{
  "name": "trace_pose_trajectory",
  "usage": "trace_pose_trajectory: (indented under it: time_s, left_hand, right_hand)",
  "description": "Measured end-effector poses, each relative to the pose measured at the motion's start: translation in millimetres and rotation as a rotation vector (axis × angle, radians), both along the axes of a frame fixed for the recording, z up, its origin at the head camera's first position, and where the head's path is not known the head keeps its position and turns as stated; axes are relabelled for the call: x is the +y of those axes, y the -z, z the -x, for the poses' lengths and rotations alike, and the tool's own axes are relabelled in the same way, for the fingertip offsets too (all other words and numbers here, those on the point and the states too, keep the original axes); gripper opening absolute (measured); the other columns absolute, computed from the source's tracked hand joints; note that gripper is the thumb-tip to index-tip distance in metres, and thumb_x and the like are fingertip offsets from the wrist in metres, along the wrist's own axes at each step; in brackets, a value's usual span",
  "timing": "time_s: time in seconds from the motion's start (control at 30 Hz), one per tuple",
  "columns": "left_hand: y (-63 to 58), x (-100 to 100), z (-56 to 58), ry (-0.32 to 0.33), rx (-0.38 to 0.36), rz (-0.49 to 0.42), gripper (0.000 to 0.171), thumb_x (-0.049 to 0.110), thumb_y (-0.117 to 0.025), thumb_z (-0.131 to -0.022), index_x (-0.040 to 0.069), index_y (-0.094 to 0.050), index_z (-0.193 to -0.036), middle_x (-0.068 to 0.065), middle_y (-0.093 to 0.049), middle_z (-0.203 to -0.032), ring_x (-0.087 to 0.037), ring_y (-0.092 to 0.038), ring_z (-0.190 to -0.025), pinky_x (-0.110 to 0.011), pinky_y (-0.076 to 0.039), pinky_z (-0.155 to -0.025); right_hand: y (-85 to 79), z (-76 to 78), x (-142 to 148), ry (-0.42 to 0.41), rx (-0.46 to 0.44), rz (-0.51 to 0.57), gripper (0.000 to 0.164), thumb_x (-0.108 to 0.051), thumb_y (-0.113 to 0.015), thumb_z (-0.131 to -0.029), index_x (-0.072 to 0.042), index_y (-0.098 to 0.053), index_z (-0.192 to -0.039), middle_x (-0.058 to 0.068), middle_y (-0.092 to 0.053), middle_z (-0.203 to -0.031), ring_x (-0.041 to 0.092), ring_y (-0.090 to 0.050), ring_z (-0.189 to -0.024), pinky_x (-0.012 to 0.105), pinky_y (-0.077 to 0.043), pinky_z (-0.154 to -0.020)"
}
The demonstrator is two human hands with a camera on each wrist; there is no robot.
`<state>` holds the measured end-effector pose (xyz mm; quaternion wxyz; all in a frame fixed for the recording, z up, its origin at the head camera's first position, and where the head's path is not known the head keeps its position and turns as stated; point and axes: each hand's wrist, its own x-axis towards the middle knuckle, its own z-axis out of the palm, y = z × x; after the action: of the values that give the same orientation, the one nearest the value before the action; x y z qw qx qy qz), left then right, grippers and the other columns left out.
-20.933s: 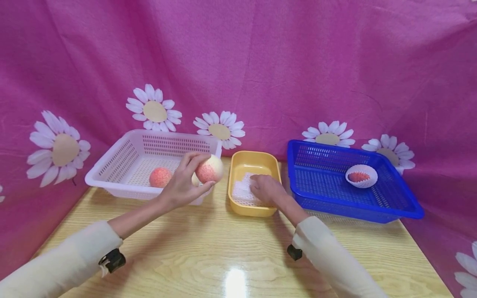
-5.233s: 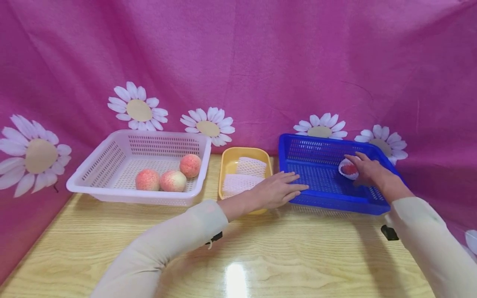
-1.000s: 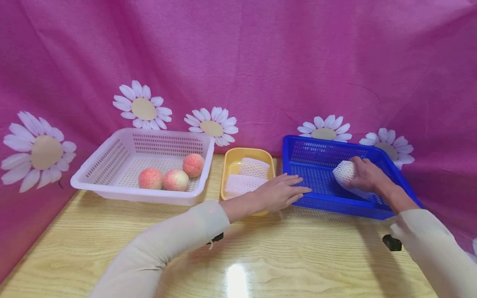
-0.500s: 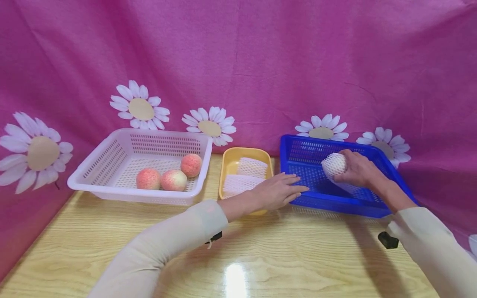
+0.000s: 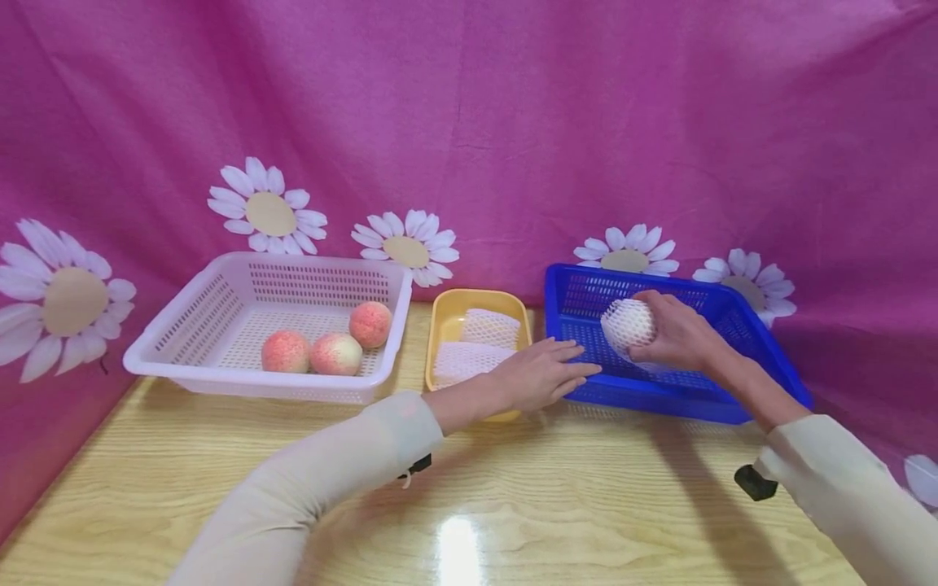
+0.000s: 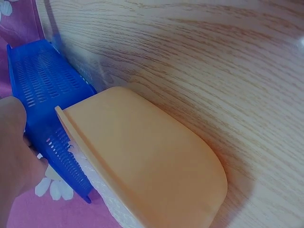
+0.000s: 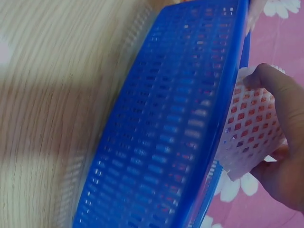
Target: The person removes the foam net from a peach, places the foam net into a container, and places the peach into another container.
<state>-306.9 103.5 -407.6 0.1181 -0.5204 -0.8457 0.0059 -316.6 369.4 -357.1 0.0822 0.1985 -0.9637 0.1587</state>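
Note:
In the head view my right hand (image 5: 677, 335) grips a peach in a white foam net (image 5: 628, 327) above the blue basket (image 5: 740, 407). The right wrist view has the thumb and fingers around this netted peach (image 7: 251, 126), its red skin showing through the mesh. My left hand (image 5: 544, 376) lies at the basket's near left corner, fingers straight and holding nothing; whether it touches the rim I cannot tell. Under the left forearm stands a yellow tray (image 5: 447, 321) with two flat foam nets (image 5: 476, 358), partly hidden by the arm.
A white basket (image 5: 212, 376) at the left holds three bare peaches (image 5: 336, 354) near its front right. All the containers stand on a wooden table (image 5: 572, 496), backed by a magenta cloth (image 5: 513, 146) with daisies.
Over the last second my right hand has lifted the netted peach and carried it left across the blue basket. Earlier it lay at the basket's right side. The left hand has stayed put.

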Motion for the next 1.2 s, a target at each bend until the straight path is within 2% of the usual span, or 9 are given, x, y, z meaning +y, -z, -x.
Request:
trace_pose_trajectory:
  time_s: [0.17,0.37,0.47,0.6,0.7,0.9,1.2]
  left_hand:
    - [2.0,0,-0.8,0.011,0.06,-0.007,0.041,0.031,-0.039,-0.109,0.024,-0.05,-0.148,-0.006,-0.052,-0.146,-0.022,-0.041,-0.139,-0.035,-0.025,-0.118]
    - [7.3,-8,-1.8,0.034,0.114,-0.13,0.038,0.029,-0.046,-0.107,0.018,-0.058,-0.141,-0.012,-0.059,-0.138,-0.026,-0.049,-0.133,-0.035,-0.03,-0.116]
    - [7.5,-14,-2.2,0.034,0.097,-0.183,0.037,0.028,-0.047,-0.107,0.017,-0.059,-0.14,-0.013,-0.058,-0.138,-0.027,-0.049,-0.133,-0.034,-0.03,-0.115]
    - [3.8,-22,-1.6,0.011,0.016,-0.258,0.038,0.029,-0.047,-0.107,0.017,-0.057,-0.142,-0.016,-0.055,-0.141,-0.028,-0.048,-0.133,-0.035,-0.033,-0.114]
    - [0.9,-27,-0.1,0.023,-0.029,-0.346,0.038,0.026,-0.05,-0.106,0.014,-0.058,-0.141,-0.017,-0.056,-0.138,-0.029,-0.05,-0.129,-0.035,-0.036,-0.112]
    - [-1.7,-40,0.9,0.06,0.002,-0.434,0.038,0.02,-0.056,-0.103,0.008,-0.057,-0.139,-0.013,-0.06,-0.129,-0.025,-0.055,-0.119,-0.031,-0.039,-0.107]
    - [-1.5,-53,-3.6,0.112,0.048,-0.564,0.034,0.012,-0.066,-0.097,0.006,-0.064,-0.13,-0.011,-0.063,-0.122,-0.024,-0.058,-0.112,-0.025,-0.044,-0.101]
  right_hand:
    - [-2.1,-4.1,-11,-0.001,-0.007,0.021,0.077,-0.024,-0.085,-0.071,0.0,-0.047,-0.134,0.024,-0.059,-0.11,0.037,-0.058,-0.095,0.052,-0.054,-0.069]
    - [-2.2,-6.4,-18,-0.004,-0.009,0.032,0.079,-0.022,-0.085,-0.071,-0.001,-0.045,-0.136,0.024,-0.058,-0.112,0.037,-0.057,-0.095,0.05,-0.054,-0.067]
    - [-2.3,-8.5,-20,-0.013,0.001,0.037,0.078,-0.02,-0.085,-0.07,-0.001,-0.046,-0.136,0.024,-0.058,-0.112,0.037,-0.057,-0.095,0.05,-0.054,-0.067]
    - [-3.1,-11.3,-22,-0.037,0.028,0.048,0.077,-0.017,-0.086,-0.069,0.0,-0.048,-0.134,0.024,-0.058,-0.114,0.037,-0.057,-0.097,0.052,-0.054,-0.07]
    - [-4.2,-12.4,-25,-0.051,0.047,0.052,0.077,-0.015,-0.086,-0.068,-0.001,-0.049,-0.134,0.024,-0.058,-0.117,0.037,-0.057,-0.1,0.053,-0.054,-0.073]
    - [-6.5,-13.5,-34,-0.093,0.072,0.058,0.077,-0.014,-0.085,-0.066,-0.001,-0.049,-0.134,0.023,-0.056,-0.122,0.036,-0.054,-0.106,0.054,-0.052,-0.078]
    - [-12.8,-16.5,-51,-0.155,0.117,0.064,0.077,-0.015,-0.085,-0.066,-0.002,-0.051,-0.134,0.021,-0.057,-0.121,0.035,-0.055,-0.105,0.052,-0.052,-0.078]
